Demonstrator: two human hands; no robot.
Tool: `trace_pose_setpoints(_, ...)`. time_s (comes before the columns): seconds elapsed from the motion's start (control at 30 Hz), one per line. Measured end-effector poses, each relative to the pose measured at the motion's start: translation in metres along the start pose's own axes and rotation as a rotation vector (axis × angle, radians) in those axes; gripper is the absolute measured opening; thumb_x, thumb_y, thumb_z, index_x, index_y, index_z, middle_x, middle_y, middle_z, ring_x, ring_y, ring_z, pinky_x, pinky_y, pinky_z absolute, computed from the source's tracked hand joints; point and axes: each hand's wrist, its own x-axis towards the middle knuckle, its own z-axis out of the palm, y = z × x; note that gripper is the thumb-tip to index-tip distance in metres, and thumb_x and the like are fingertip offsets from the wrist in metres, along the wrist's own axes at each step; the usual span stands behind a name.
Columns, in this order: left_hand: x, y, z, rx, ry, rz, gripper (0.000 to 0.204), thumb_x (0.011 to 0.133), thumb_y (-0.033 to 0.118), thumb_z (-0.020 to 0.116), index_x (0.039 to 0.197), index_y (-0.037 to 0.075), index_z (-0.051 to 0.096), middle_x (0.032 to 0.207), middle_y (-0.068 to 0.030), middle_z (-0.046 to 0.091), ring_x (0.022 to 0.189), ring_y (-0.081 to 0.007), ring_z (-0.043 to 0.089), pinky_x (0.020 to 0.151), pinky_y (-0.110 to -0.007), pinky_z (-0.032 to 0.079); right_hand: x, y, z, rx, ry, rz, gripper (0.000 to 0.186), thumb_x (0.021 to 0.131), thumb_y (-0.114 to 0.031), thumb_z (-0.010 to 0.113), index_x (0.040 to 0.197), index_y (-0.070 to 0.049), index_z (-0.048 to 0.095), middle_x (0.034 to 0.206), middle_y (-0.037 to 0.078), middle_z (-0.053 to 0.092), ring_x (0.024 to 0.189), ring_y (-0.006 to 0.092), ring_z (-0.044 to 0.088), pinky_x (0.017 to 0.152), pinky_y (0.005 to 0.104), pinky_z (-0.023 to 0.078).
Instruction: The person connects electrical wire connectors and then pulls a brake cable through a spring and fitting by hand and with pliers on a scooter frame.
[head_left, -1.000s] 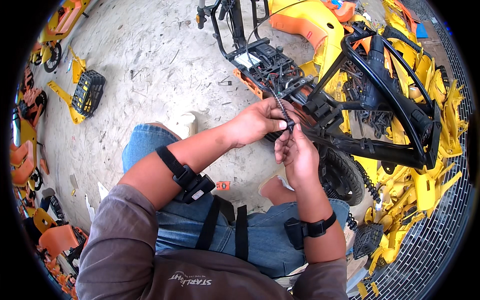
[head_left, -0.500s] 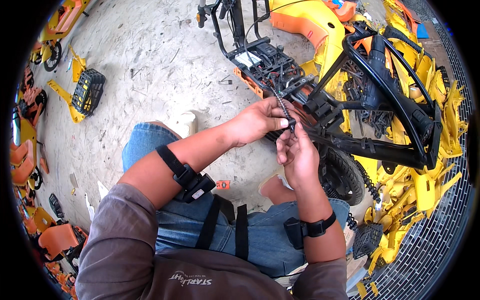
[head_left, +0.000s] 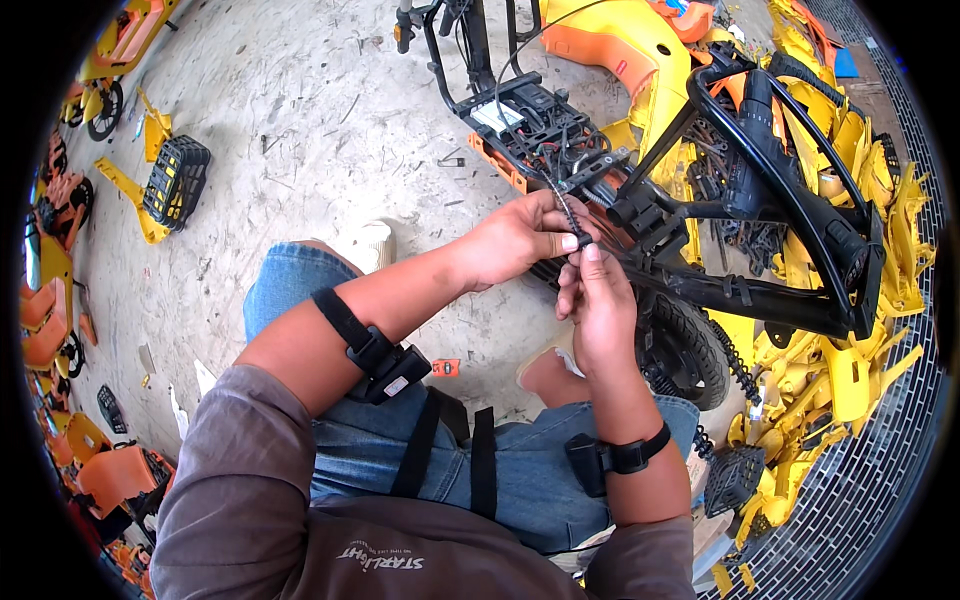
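Far to the left of the black frame (head_left: 760, 200), a black basket (head_left: 175, 180) lies on the concrete floor (head_left: 300, 130) with a yellow plastic part (head_left: 125, 190) under it. Nearer to the frame, the left hand (head_left: 515, 240) reaches in; its fingers (head_left: 560, 240) are pressed together and pinch a thin black cable (head_left: 560, 205). This cable comes down from the open battery tray (head_left: 530, 125), which sits at the left end of the frame. Just below the left hand, the right hand (head_left: 595, 305) touches the same cable, and its fingers (head_left: 590, 258) also close on the lower end. Under the frame a black wheel (head_left: 695, 350) shows. To the right of the frame lies a pile of yellow plastic covers (head_left: 850, 370).
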Motion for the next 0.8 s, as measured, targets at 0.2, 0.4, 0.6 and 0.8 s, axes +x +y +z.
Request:
trace_pose_setpoints(0.2,0.000,0.002,0.003,0.000,-0.014,-0.002,0.041,0.095,0.003,0.059,0.135,0.001,0.047,0.118,-0.0093,0.062,0.103,-0.0189,0.060,0.091,-0.037,0.049,0.001,-0.001,-0.003,0.022,-0.022,-0.053,0.029,0.103,-0.031,0.051,0.094,-0.004,0.057,0.078,0.004,0.057,0.056,0.0087,0.049,0.051,0.0228,0.042)
trace_pose_setpoints(0.4,-0.006,0.004,0.003,-0.168,-0.232,-0.135,0.036,0.097,0.014,0.061,0.129,-0.001,0.056,0.088,-0.0084,0.061,0.089,-0.0228,0.063,0.085,-0.040,0.052,0.000,-0.004,-0.004,0.024,-0.085,-0.068,0.030,0.104,-0.032,0.050,0.097,-0.003,0.058,0.078,0.005,0.058,0.058,0.0096,0.050,0.053,0.0233,0.041)
trace_pose_setpoints(0.6,-0.001,0.007,-0.003,-0.072,-0.206,-0.028,0.030,0.097,0.011,0.059,0.125,0.000,0.059,0.094,-0.0083,0.064,0.088,-0.0193,0.062,0.084,-0.035,0.051,-0.004,-0.014,-0.004,-0.119,-0.062,-0.115,0.036,0.104,-0.034,0.048,0.092,-0.003,0.060,0.075,0.005,0.059,0.055,0.0089,0.049,0.051,0.0224,0.040)
trace_pose_setpoints(0.8,-0.003,0.007,0.001,-0.001,-0.173,-0.025,0.026,0.098,0.008,0.057,0.122,0.001,0.061,0.097,-0.0067,0.066,0.092,-0.0162,0.061,0.085,-0.031,0.049,-0.004,-0.013,-0.006,-0.188,-0.009,0.014,0.046,0.104,-0.044,0.044,0.092,-0.003,0.061,0.073,0.005,0.058,0.054,0.0087,0.049,0.048,0.0216,0.037)
